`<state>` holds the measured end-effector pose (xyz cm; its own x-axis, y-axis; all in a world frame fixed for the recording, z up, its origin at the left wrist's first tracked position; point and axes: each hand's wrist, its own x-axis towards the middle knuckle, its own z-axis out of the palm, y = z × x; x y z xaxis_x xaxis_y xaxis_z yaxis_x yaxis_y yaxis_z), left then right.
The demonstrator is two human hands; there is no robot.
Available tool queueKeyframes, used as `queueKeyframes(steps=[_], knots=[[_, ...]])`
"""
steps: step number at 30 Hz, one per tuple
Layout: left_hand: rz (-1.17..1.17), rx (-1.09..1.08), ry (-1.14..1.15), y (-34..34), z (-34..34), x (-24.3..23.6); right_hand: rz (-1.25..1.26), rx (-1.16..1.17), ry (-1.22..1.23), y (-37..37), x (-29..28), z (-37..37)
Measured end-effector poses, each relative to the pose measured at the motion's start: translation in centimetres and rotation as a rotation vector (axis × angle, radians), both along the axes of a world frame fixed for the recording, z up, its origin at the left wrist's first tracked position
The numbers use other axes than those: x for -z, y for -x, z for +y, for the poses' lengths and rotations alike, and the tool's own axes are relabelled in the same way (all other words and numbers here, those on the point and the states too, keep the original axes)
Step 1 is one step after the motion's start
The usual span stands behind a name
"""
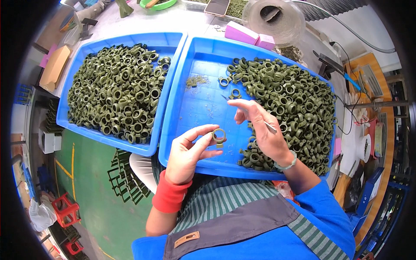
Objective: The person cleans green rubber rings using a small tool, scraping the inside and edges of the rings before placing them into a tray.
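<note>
Between thumb and forefinger, my left hand [184, 154] pinches an olive-green plastic ring [219, 139] with a small tab on its lower side. To its upper right, my right hand [265, 132] is closed around a slim pointed metal tool [271, 128]; the tip pokes out past the forefinger, and the grip hides its middle. Tool and ring are apart. Both hands are above the right blue tray [175, 125], whose right part holds a heap of similar rings [299, 104]. A few loose rings and small green trimmings [197, 81] lie on the tray's bare bottom.
A second blue tray [108, 138], piled with rings, stands at the left. Behind the trays on the pale table are pink blocks [242, 33], a big clear roll [288, 26], a phone [217, 7] and a green basket [158, 4]. A red stool [66, 211] is on the green floor.
</note>
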<state>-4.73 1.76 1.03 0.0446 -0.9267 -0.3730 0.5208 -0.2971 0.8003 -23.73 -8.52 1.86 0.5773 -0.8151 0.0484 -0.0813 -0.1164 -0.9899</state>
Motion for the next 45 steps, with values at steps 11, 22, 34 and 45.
queueKeyframes(steps=[11,22,34,45], knots=[[-0.292,0.021,0.219,0.6,0.2,0.9,0.205,-0.066,0.165,-0.6,-1.0,1.4],[0.174,-0.080,-0.052,0.4,0.3,0.8,-0.014,-0.065,0.171,-0.5,-0.1,0.8],[-0.098,-0.139,0.132,0.6,0.2,1.0,0.847,-0.613,0.525,3.3,-0.7,1.2],[-0.155,-0.173,0.169,0.8,0.4,1.1,0.634,-0.317,0.534,2.2,-0.3,0.5]])
